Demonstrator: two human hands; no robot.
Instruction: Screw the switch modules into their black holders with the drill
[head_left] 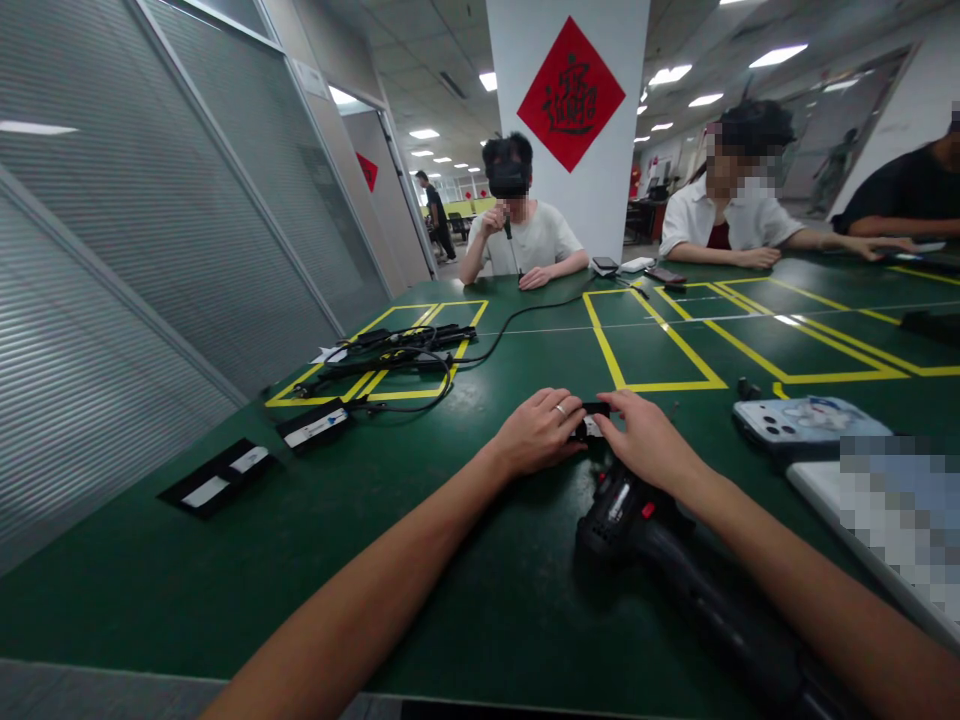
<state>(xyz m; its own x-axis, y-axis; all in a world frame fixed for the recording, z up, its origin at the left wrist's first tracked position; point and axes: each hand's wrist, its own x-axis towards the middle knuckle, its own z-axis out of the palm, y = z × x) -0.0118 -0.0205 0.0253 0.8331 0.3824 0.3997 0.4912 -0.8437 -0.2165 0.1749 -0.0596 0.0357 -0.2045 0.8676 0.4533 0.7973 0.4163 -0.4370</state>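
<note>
Near the middle of the green table (480, 560), my left hand (541, 430) is closed on a small black part (592, 424) with a light patch on it. A ring shows on one finger. From the other side my right hand (646, 438) grips the same part, its thumb and fingers at the near edge. The two hands almost meet, and they hide much of the part. A black power tool (637, 520) with red buttons lies just below my right hand and runs under my right forearm.
Black cables and parts (405, 350) lie at the back left, with two black pieces (217, 478) bearing white labels nearer. A phone (814, 420) and a white-edged device (862, 540) are at right. Across the table, a person (525, 235) holds a screwdriver; others sit at right.
</note>
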